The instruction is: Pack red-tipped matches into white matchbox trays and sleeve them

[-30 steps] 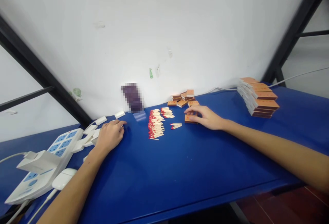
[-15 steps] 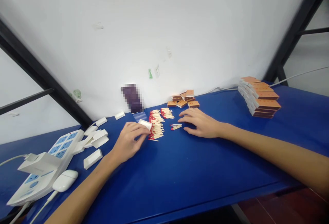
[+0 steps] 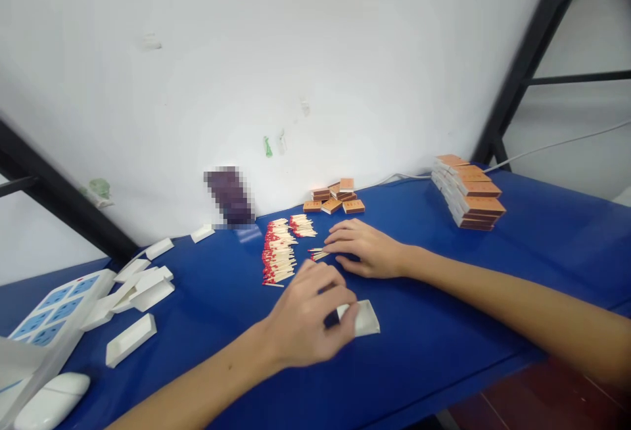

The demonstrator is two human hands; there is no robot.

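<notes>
My left hand (image 3: 308,315) is closed on a white matchbox tray (image 3: 363,317), holding it at the middle of the blue table (image 3: 444,325). My right hand (image 3: 362,249) lies over a few loose matches (image 3: 317,254), fingers curled down onto them; an orange matchbox sleeve taken earlier is hidden under the palm if still there. A pile of red-tipped matches (image 3: 277,256) lies just left of that hand, with a smaller bunch of matches (image 3: 302,225) behind it.
Several white trays (image 3: 140,288) lie at the left by a white and blue power strip (image 3: 54,302) and a white earbud case (image 3: 46,400). Small orange matchboxes (image 3: 335,196) sit by the wall. A tall stack of orange boxes (image 3: 468,190) stands at the right.
My left hand picked a white tray from the left pile and carried it right and toward me. My right hand slid from the orange boxes to the loose matches.
</notes>
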